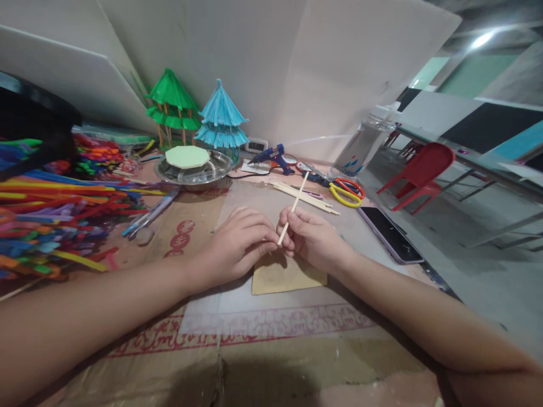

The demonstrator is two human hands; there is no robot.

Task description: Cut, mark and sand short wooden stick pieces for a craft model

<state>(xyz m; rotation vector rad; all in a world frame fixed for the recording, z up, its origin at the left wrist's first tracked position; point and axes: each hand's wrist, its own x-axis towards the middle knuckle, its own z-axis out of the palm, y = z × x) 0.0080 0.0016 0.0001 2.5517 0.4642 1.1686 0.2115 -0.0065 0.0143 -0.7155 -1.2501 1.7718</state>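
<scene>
Slim pale wooden-looking stick (299,194), centre of frame, slanting; right hand (314,236) pinched on it; left hand (242,242) narrowed at its lower end, grip there unclear; flat yellowish sheet (288,278) below; possible fault: snapping, should uneven pressure bend the stick

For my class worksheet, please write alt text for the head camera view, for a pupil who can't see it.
The right hand pinches a thin pale stick, with the left hand at its lower end, over a yellowish card. Behind stand a green model and a blue model with tiered roofs; colourful craft strips lie left, a phone right.
</scene>
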